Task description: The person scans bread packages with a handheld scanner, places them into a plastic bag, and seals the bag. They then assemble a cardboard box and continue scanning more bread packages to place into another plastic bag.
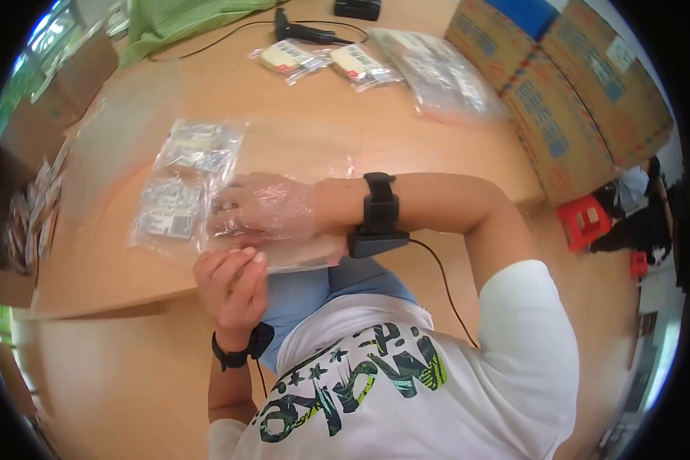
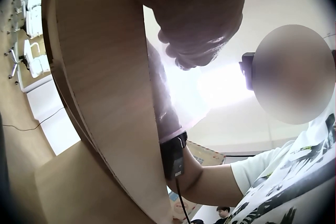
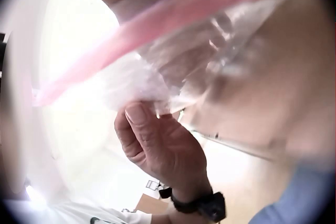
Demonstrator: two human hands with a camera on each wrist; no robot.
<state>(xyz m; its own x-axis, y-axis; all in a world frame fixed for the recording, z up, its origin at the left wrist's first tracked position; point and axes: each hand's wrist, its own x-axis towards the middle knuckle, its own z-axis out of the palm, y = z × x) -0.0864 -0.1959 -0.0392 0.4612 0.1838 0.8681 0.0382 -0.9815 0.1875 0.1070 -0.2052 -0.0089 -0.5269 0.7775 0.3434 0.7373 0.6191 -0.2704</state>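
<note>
A large clear zip bag [image 1: 284, 138] with a pinkish mouth strip [image 3: 152, 35] lies at the table's near edge. Inside it, at the left, small clear packets with printed labels [image 1: 172, 207] lie flat in two groups. My right hand [image 1: 272, 203] is in the bag up to the wrist, palm down. Its fingers reach left to the packets' right edge and are partly blurred by the plastic. Below it, my left hand [image 1: 230, 284] pinches the bag's near edge between thumb and fingers, as the right wrist view also shows.
Another clear bag [image 1: 123, 146] lies flat to the left, near an open carton [image 1: 11, 192] of packets. At the back are two labelled packets [image 1: 287, 57], a handheld scanner [image 1: 307, 32], a green cloth [image 1: 176, 27] and a filled bag [image 1: 441, 77]. Cardboard boxes [image 1: 544, 115] stand right.
</note>
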